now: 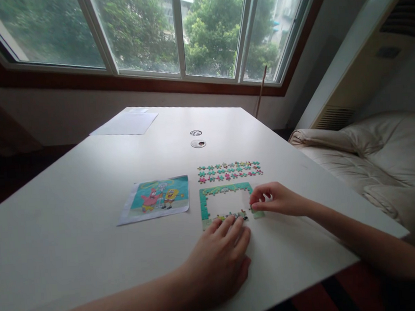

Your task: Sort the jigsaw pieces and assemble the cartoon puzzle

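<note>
Puzzle border and hands on a white tabletop [90, 206]. The teal-and-green puzzle frame [204, 204] lies toward the near edge, right of centre, enclosing bare tabletop; a gap separates its bottom strip from the lower right corner section [259, 215]. Left hand [223, 254]: palm down, fingers extended and slightly spread, tips on the bottom strip. Right hand [276, 200]: thumb and index finger drawn together at the frame's right side; whether they grip a piece cannot be told. Loose pieces [228, 177] stand in three rows just beyond the frame, toward the far edge. To the left, a printed picture [160, 196] shows SpongeBob cartoon characters; any lettering is too small to read. Farther back are two round discs [195, 144] and, at the far left corner, a white sheet [125, 124].
</note>
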{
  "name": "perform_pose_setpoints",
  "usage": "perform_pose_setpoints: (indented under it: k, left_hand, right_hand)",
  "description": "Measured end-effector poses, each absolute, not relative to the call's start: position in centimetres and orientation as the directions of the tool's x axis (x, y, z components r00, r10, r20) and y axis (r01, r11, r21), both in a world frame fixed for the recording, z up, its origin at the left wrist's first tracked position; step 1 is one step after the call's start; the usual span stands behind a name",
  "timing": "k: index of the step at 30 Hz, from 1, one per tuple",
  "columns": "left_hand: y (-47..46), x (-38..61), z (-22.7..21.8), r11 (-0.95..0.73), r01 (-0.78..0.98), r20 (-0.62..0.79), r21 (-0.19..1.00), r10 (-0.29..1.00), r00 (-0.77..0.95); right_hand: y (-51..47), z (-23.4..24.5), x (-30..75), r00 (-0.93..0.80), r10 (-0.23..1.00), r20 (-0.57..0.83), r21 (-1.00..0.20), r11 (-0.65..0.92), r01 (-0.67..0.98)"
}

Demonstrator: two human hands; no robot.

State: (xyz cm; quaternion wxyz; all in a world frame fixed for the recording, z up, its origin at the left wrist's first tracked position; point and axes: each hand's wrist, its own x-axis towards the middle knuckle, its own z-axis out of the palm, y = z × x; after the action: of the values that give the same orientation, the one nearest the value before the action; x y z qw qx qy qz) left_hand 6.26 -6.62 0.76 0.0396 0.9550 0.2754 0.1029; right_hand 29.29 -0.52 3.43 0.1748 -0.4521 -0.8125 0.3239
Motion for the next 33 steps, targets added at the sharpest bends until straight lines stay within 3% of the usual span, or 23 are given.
perform_pose_setpoints:
  k: [6, 23, 33]
  left_hand:
    - [-6.7, 6.2, 0.8, -0.843, 0.519, 0.166, 0.139, 0.537, 0.827]
    - [-6.6, 6.3, 1.1, -0.855, 0.507, 0.162, 0.107, 0.518, 0.84]
    - [-6.0, 7.3, 1.6, -0.882, 0.458, 0.177, 0.113, 0.471, 0.864]
  right_hand:
    - [-1.4, 2.8, 28.6, -0.514, 0.858, 0.003, -0.694, 0.372, 0.616]
    - [-1.7, 3.0, 28.9, -0.532, 0.833, 0.155, -0.512, 0.528, 0.677]
    - [-0.9, 3.3, 30.2, -0.542, 0.839, 0.041, -0.538, 0.476, 0.696]
